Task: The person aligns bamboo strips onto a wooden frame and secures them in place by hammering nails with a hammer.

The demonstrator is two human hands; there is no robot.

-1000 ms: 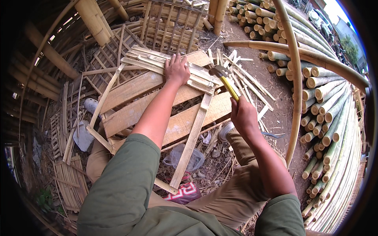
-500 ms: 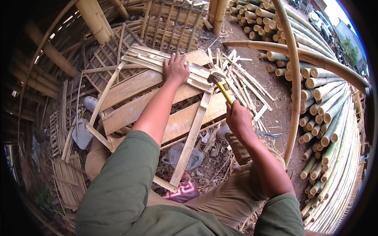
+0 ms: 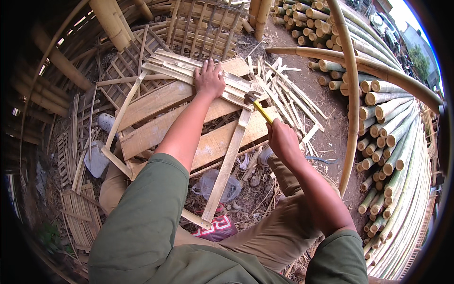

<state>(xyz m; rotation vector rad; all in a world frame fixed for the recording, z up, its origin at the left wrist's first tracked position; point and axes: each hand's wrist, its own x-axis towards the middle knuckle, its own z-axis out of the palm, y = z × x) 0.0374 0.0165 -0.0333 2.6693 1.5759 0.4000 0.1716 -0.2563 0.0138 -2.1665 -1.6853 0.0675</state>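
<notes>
My left hand (image 3: 209,81) lies over a row of split bamboo slats (image 3: 174,70), its fingers stretched across them. The slats form one side of a bamboo frame, whose long strip (image 3: 228,165) slants down toward my lap. Closed around the yellow handle of a hammer (image 3: 263,111) is my right hand (image 3: 284,139). The dark hammer head is at the slats' right end, by the corner with the long strip; I cannot tell whether it touches. Beneath the frame are wide wooden planks (image 3: 156,108).
Loose bamboo sticks (image 3: 288,97) are heaped right of the planks. Cut bamboo poles (image 3: 392,128) are stacked at the right, behind a curved bamboo pole (image 3: 352,99). A clear plastic bag (image 3: 227,188) lies below the planks. Woven bamboo panels (image 3: 205,28) stand at the back.
The hammer head and my right hand have moved slightly down and left, toward the frame's corner. My left hand stays on the slats. The whole view has shifted a little.
</notes>
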